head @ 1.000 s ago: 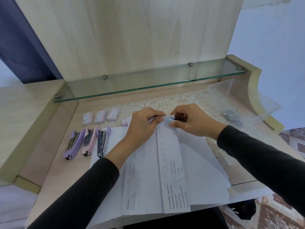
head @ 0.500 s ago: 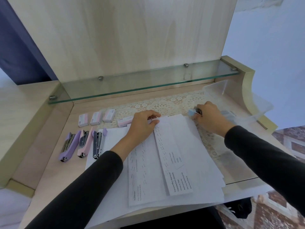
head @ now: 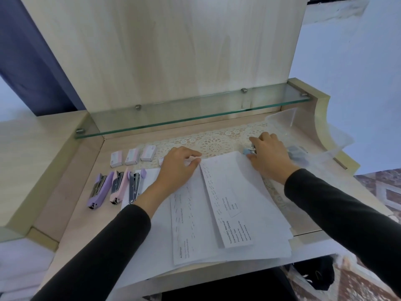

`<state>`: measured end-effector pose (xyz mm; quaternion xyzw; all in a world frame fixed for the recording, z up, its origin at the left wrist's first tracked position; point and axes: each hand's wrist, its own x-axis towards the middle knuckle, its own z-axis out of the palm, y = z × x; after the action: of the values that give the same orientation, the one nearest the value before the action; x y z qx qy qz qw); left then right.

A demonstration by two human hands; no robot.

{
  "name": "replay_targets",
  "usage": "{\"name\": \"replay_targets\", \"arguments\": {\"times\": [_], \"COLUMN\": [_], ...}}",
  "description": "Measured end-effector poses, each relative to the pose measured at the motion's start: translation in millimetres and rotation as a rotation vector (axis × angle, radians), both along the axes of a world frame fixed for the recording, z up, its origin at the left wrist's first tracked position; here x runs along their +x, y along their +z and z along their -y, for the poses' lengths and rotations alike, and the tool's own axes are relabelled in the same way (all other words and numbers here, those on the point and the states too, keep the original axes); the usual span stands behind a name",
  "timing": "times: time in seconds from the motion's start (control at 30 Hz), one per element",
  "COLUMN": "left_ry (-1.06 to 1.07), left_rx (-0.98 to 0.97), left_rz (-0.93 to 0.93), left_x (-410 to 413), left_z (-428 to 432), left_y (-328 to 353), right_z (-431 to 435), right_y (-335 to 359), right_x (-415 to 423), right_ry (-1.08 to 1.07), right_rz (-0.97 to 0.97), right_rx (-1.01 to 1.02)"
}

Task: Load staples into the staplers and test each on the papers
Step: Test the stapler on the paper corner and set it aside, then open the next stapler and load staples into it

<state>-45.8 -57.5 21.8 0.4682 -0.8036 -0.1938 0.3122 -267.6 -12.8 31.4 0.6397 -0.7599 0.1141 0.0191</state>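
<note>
Blue stapler (head: 247, 151) clasped in right hand (head: 269, 155), down on or just above lace (head: 212, 144), just beside papers' (head: 227, 203) far corner. Left hand (head: 180, 168) pinching papers' top edge. Likely risks: skewing the loose stack by lifting or dragging left hand; snagging lace holes with stapler's nose; jamming on a half-pressed test. Also easy to mix tested with untested among three open staplers (head: 117, 187) at left, near boxes (head: 132, 156). Best to keep done ones apart.
</note>
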Motion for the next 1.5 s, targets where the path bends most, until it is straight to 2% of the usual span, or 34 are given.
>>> {"name": "replay_targets", "arguments": {"times": [0.17, 0.27, 0.4, 0.5, 0.67, 0.87, 0.97, 1.13, 1.23, 1.37, 1.5], "left_ry": [0.128, 0.257, 0.455, 0.493, 0.562, 0.567, 0.579, 0.606, 0.580, 0.372, 0.216], "left_rx": [0.040, 0.071, 0.118, 0.135, -0.044, -0.125, -0.076, -0.023, -0.093, -0.066, -0.026], "left_rz": [-0.100, -0.142, -0.128, -0.108, 0.165, 0.478, 0.556, 0.491, 0.283, -0.099, -0.202], "left_x": [45.6, 75.6, 108.2, 118.6, 119.3, 102.1, 96.4, 92.5, 93.6, 88.0, 75.5], "left_z": [-7.5, -11.0, -17.1, -27.0, -36.8, -36.9, -37.2, -40.1, -43.6, -52.1, -60.3], "left_y": [15.1, 18.9, 11.6, 2.8, 1.3, 9.1, 9.4, 12.7, 13.1, 18.5, 24.2], "right_z": [-26.6, -43.2, -48.2, -48.9, -49.8, -49.5, -49.5, -48.3, -47.8, -47.5, -48.8], "right_y": [5.6, -4.6, -19.9, -25.4, -28.7, -28.9, -30.0, -30.6, -31.8, -28.8, -19.0], "right_x": [30.4, 48.1, 59.0, 60.0, 59.6, 59.9, 58.8, 58.3, 58.3, 58.4, 58.5], "right_ry": [0.289, 0.438, 0.473, 0.465, 0.455, 0.446, 0.454, 0.444, 0.452, 0.458, 0.462], "right_rz": [0.121, 0.125, 0.123, 0.092, 0.106, 0.114, 0.117, 0.117, 0.117, 0.130, 0.141], "right_rx": [-0.065, -0.001, 0.035, 0.019, 0.005, 0.011, 0.008, 0.022, 0.009, 0.017, 0.067]}}
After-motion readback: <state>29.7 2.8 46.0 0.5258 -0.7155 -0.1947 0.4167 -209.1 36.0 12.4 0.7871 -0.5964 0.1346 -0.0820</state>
